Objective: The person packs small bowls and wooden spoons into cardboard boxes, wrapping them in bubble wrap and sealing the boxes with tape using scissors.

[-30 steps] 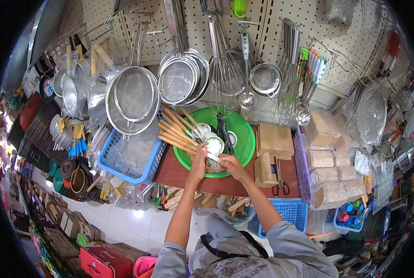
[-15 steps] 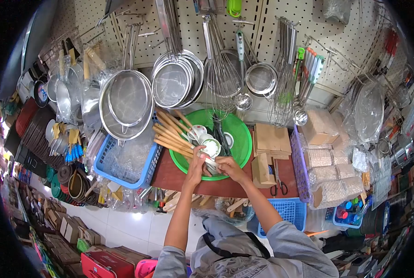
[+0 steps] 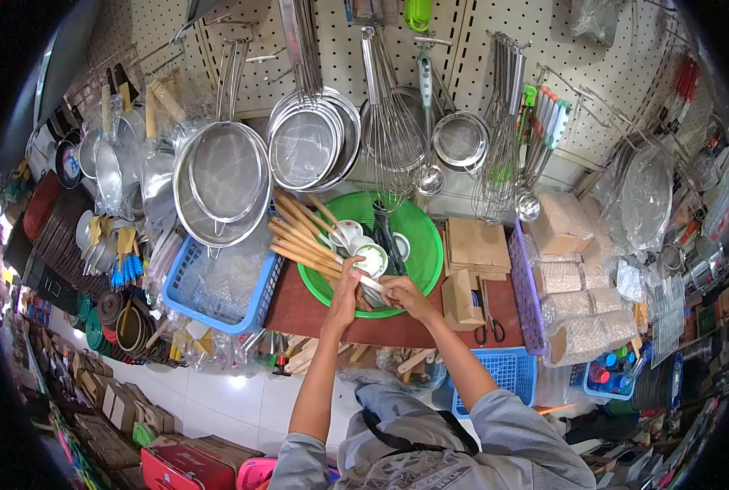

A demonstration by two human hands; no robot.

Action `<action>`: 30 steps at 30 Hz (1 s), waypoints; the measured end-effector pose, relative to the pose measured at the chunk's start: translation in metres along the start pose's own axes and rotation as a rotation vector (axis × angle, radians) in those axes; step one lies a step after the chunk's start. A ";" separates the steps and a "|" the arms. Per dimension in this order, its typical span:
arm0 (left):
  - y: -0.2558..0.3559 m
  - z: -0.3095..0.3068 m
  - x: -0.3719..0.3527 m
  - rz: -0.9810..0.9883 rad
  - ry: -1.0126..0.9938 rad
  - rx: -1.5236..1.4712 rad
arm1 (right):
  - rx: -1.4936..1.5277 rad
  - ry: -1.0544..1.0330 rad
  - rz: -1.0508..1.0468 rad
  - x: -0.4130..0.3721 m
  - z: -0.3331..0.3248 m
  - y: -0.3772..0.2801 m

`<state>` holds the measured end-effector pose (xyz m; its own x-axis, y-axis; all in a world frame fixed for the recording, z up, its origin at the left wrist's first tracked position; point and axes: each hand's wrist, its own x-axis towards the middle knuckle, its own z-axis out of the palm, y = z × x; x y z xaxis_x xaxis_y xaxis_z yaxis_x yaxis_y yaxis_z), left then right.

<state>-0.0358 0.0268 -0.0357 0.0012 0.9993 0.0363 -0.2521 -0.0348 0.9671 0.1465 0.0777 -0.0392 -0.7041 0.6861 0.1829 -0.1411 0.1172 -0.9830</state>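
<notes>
My left hand point(image 3: 346, 296) and my right hand point(image 3: 408, 297) are closed on a small white dish point(image 3: 372, 285), one at each side, over the near rim of a green plastic basket point(image 3: 426, 273). The fingers cover much of the dish, so its full shape is hidden. Just beyond my fingertips, several small white bowls point(image 3: 372, 260) with green marks lie in the basket. Light wooden handles point(image 3: 306, 246) lean out over its left rim, close to my left hand. Behind the bowls lies a bundle of dark handles point(image 3: 383, 224).
The basket stands on a reddish-brown counter point(image 3: 287, 306). Left is a blue basket point(image 3: 217, 322) with clear plastic; right are cardboard boxes point(image 3: 477, 245), scissors point(image 3: 489, 330) and a purple basket point(image 3: 526, 286). Strainers point(image 3: 222, 175) and whisks point(image 3: 393, 135) hang behind on a pegboard.
The white dish has turned slightly between my fingers and shows more of its pale edge. Both hands stay in nearly the same place; the view has shifted a little.
</notes>
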 end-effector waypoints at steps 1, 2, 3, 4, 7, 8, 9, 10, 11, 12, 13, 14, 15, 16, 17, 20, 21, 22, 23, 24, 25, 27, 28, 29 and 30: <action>0.001 0.003 -0.001 0.090 0.012 0.202 | -0.010 0.009 -0.010 -0.001 0.001 0.000; 0.003 0.007 -0.002 0.181 0.023 0.405 | -0.016 0.027 -0.009 -0.002 0.002 0.001; 0.003 0.008 -0.002 0.216 0.035 0.492 | -0.022 0.044 -0.008 -0.002 0.004 -0.003; 0.003 0.010 -0.003 0.251 0.049 0.579 | -0.029 0.060 -0.008 -0.002 0.006 -0.005; -0.005 0.008 0.000 0.180 0.091 0.417 | -0.044 0.034 0.069 -0.001 -0.001 0.003; -0.007 0.007 0.002 0.153 0.107 0.316 | -0.007 0.017 0.057 -0.001 -0.003 0.006; -0.010 0.005 0.003 0.126 0.124 0.213 | 0.029 -0.002 0.044 -0.001 -0.003 0.005; -0.014 -0.001 0.005 0.102 0.085 0.159 | 0.066 -0.022 0.033 0.000 -0.003 0.004; -0.018 -0.009 0.008 0.078 0.046 0.104 | 0.039 -0.018 0.021 0.000 -0.003 0.002; -0.012 -0.008 0.008 0.052 0.006 0.048 | 0.012 -0.013 0.011 0.001 0.000 -0.007; -0.009 -0.005 0.005 0.059 0.013 0.104 | -0.013 -0.006 0.003 0.000 0.003 -0.011; -0.006 -0.002 0.002 0.066 0.016 0.162 | 0.018 0.019 0.035 -0.001 0.005 -0.006; -0.001 0.004 0.002 0.078 0.016 0.218 | 0.046 0.046 0.065 -0.001 0.004 -0.001; -0.003 0.009 0.004 0.147 0.019 0.325 | 0.072 0.073 0.096 -0.002 0.000 0.004; -0.004 0.011 0.003 0.215 0.027 0.436 | 0.059 0.063 0.091 -0.003 -0.003 0.009; -0.002 0.011 -0.001 0.159 0.051 0.349 | 0.022 0.035 0.073 -0.001 -0.005 0.011; 0.000 0.010 -0.001 0.105 0.056 0.247 | 0.007 0.018 0.064 0.000 -0.005 0.009; 0.000 0.008 -0.001 0.079 0.071 0.186 | -0.008 0.001 0.054 0.000 -0.005 0.006; -0.008 0.002 0.002 0.053 0.030 0.084 | -0.024 -0.016 0.044 0.001 -0.005 0.004; -0.021 -0.008 0.006 0.027 -0.010 -0.016 | -0.044 -0.019 0.027 0.002 -0.004 0.000; -0.020 -0.011 0.007 0.002 -0.051 -0.116 | -0.065 -0.022 0.008 0.002 -0.003 -0.003; -0.018 -0.007 0.005 0.026 -0.003 0.037 | -0.078 -0.009 -0.010 0.001 -0.001 -0.002; -0.015 -0.002 0.005 0.038 0.019 0.113 | -0.074 0.006 -0.013 0.001 -0.002 0.001; -0.014 0.000 0.004 0.069 0.030 0.194 | -0.071 0.020 -0.014 0.000 -0.003 0.004; -0.013 0.003 0.004 0.101 0.042 0.274 | -0.073 0.023 -0.003 0.001 -0.003 0.005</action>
<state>-0.0299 0.0312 -0.0473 -0.0521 0.9900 0.1310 0.0222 -0.1300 0.9913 0.1469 0.0810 -0.0439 -0.6872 0.7023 0.1859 -0.0909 0.1708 -0.9811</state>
